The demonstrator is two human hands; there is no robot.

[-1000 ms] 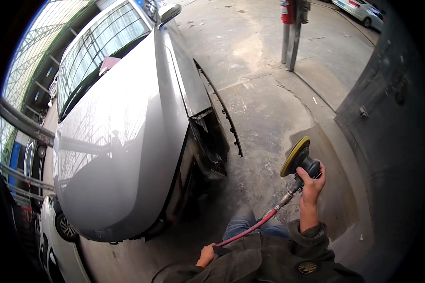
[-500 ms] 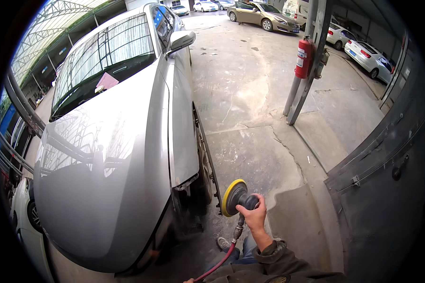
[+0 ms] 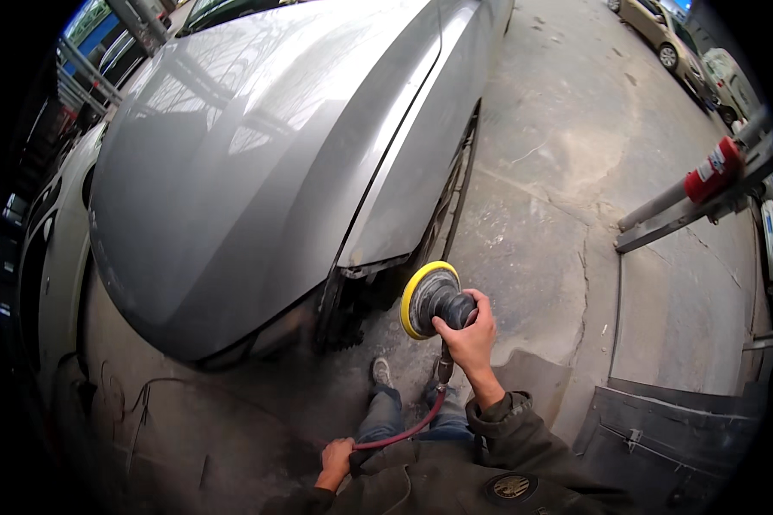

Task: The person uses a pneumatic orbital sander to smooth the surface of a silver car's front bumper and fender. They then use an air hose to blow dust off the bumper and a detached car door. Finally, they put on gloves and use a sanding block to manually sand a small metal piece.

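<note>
A round air sander with a yellow-rimmed pad is held up in front of me. My right hand is wrapped round its black body, thumb on the near side, with the pad tilted toward the car on the left. From the sander's lower end a red air hose curves down to my left hand, whose fingers close round it near my waist. The silver car's hood and front fender lie ahead and left, apart from the pad. Below the fender, the car's front corner is exposed and dark.
A red fire extinguisher hangs on a metal post at the right. A dark metal door panel stands at lower right. Another car is close on the left, and a tan car is parked far right. Thin dark cables trail over the floor.
My view has turned downward and tilted, bringing my left hand on the hose and my feet into sight. The sander stays in my right hand, shown higher in the picture.
</note>
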